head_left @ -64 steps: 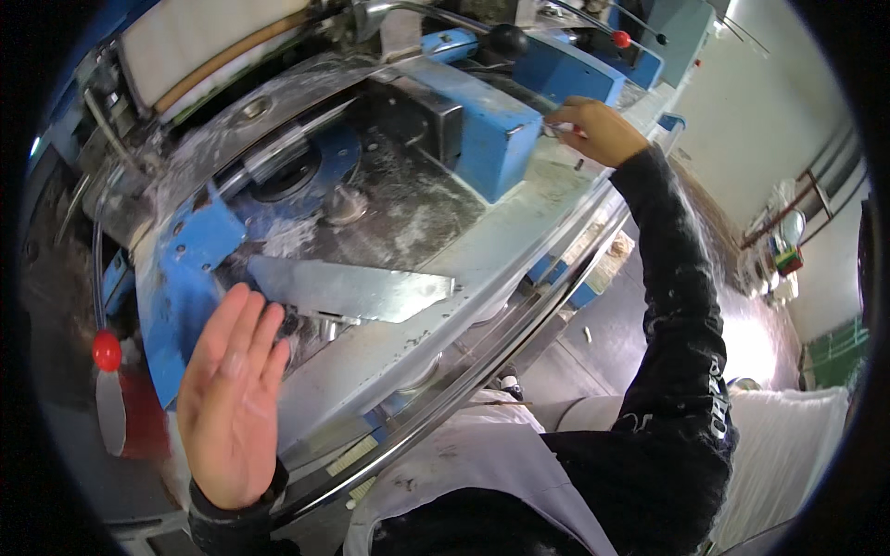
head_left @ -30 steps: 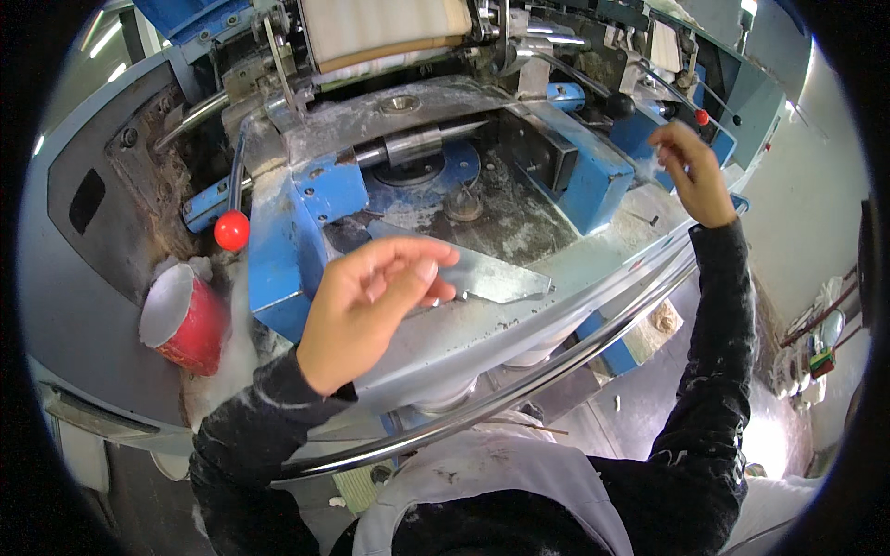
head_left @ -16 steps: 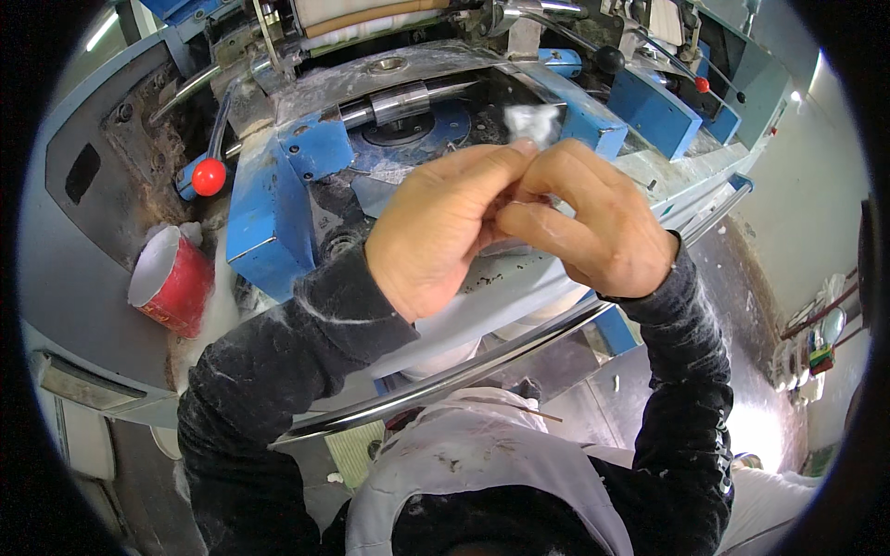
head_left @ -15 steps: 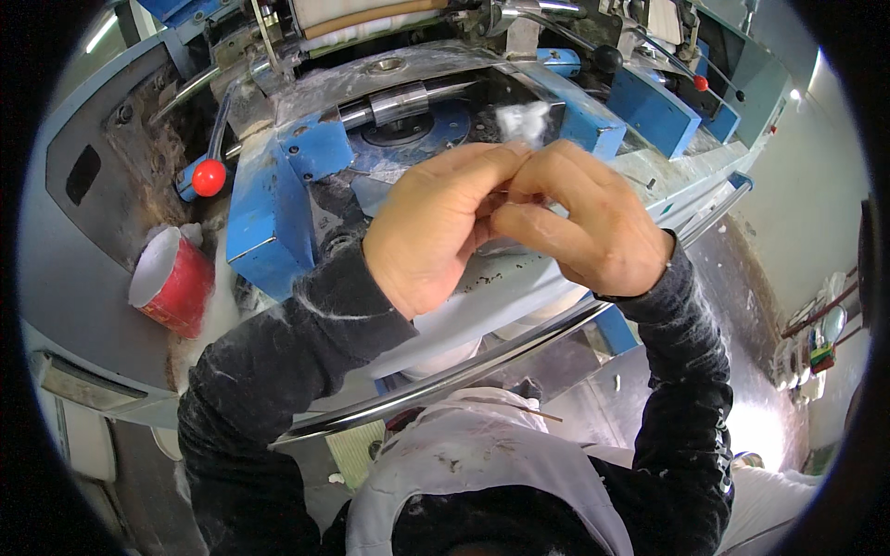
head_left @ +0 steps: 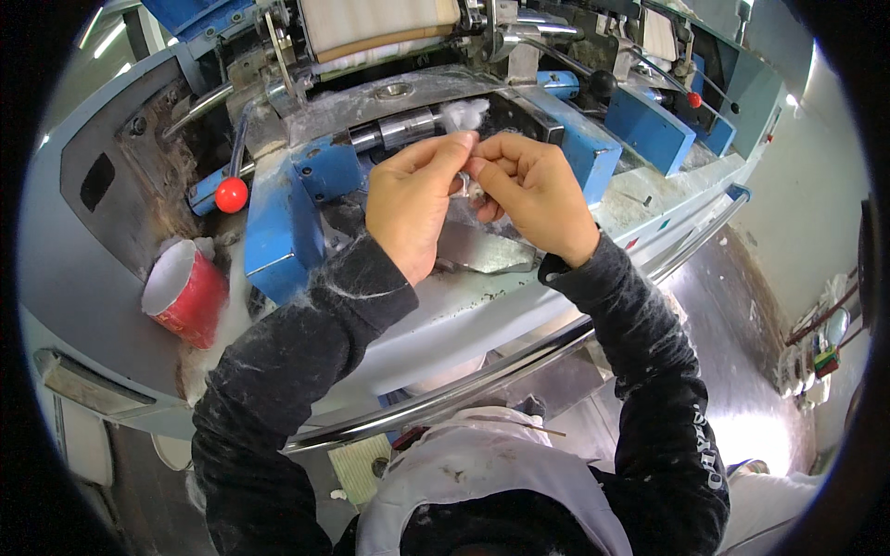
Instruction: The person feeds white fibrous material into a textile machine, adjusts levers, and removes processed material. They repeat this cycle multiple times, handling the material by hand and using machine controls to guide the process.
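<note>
A tuft of white cotton fibre (head_left: 465, 114) sticks out past the fingertips of my left hand (head_left: 408, 204), which is closed in a pinch with its thumb and fingers together. My right hand (head_left: 542, 195) is closed against it, thumb pressed to the bent fingers. What lies between the right fingers is hidden. A small whitish bit (head_left: 473, 188) shows below the two hands' fingertips. Both hands hover over the machine's front, before a steel shaft (head_left: 399, 130) and between two blue blocks. White fibres cling to my black sleeves.
A red cup (head_left: 190, 301) with fluff around it stands at the left. A lever with a red ball knob (head_left: 231, 195) rises near a blue block (head_left: 283, 250). Another blue block (head_left: 582, 148) stands right of my hands. A chrome rail (head_left: 445, 389) runs along the front.
Both hands have shifted left, and the cotton tuft has moved left with them. My right hand has turned, so its thumb now shows against the fingers. The view has shifted slightly.
</note>
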### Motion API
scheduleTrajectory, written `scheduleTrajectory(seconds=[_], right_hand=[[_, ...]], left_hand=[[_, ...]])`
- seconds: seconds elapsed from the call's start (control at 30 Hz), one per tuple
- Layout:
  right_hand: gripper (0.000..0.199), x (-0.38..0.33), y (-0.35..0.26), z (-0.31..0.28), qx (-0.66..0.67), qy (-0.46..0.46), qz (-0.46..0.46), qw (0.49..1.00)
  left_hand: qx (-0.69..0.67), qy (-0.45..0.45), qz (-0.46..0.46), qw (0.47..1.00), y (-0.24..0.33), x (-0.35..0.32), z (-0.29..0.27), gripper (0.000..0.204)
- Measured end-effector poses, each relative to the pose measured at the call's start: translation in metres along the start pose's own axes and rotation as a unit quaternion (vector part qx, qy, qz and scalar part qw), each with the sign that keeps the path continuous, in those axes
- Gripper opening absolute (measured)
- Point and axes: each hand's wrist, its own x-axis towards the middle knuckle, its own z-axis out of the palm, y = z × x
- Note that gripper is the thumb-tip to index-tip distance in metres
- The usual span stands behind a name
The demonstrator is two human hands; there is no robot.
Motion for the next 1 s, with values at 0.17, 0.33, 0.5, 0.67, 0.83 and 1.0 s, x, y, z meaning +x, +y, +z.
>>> scheduleTrajectory(seconds=[0.17, 0.33, 0.5, 0.67, 0.83, 1.0], right_hand=[[0.015, 0.005, 0.003, 0.003, -0.032, 0.017, 0.009, 0.999], [0.016, 0.007, 0.004, 0.002, -0.014, 0.023, 0.0, 1.0], [0.016, 0.007, 0.003, -0.001, 0.018, 0.041, 0.022, 0.999], [0.016, 0.0, 0.001, -0.01, 0.086, 0.108, -0.005, 0.99], [0.014, -0.037, 0.009, -0.023, 0.09, 0.166, -0.074, 0.979], [0.012, -0.071, 0.021, -0.046, -0.014, 0.192, -0.123, 0.973]], left_hand=[[-0.014, 0.021, 0.004, 1.0, 0.006, 0.014, -0.008, 0.023], [-0.041, 0.024, 0.001, 0.999, 0.004, 0.023, -0.008, 0.026], [-0.021, 0.055, 0.019, 0.998, -0.002, 0.029, -0.007, 0.016], [-0.006, 0.13, 0.076, 0.989, -0.002, 0.048, -0.008, 0.015], [0.448, 0.118, 0.303, 0.833, -0.009, 0.123, -0.014, 0.018], [0.747, -0.067, 0.125, 0.65, -0.015, 0.2, -0.035, 0.041]])
